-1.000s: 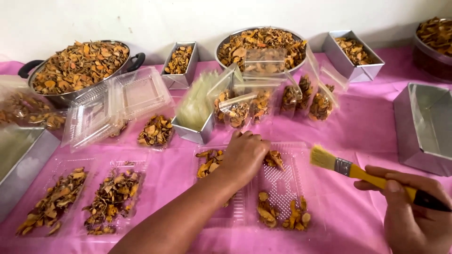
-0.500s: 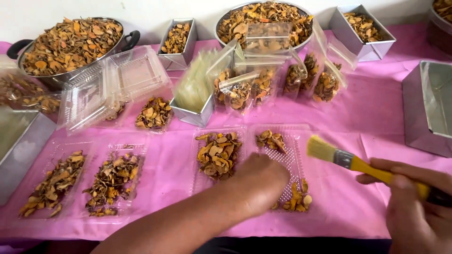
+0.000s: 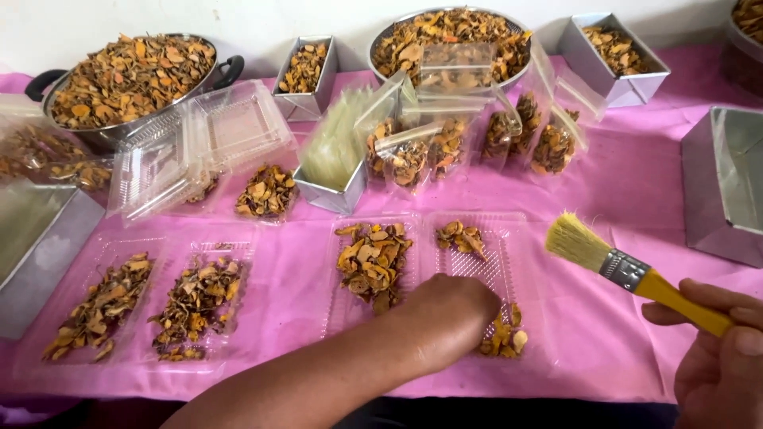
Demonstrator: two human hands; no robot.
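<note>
On the pink cloth, our left hand (image 3: 445,314) is lying knuckles-up, touching dried pieces (image 3: 499,338) in the clear tray (image 3: 477,266); its grip stays hidden. Our right hand (image 3: 719,357) is grasping the yellow brush (image 3: 628,270).

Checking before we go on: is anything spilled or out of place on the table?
Nothing spilled. Only oddity: the clear tray under the left hand is unevenly filled, its right half nearly bare.

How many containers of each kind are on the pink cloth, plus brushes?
Round metal pans of dried pieces: 2
Small metal tins holding pieces: 2
Open clear clamshell trays with pieces: 2
Brush, in the right hand: 1
Total: 7
The left hand rests in the nearer tray.
</note>
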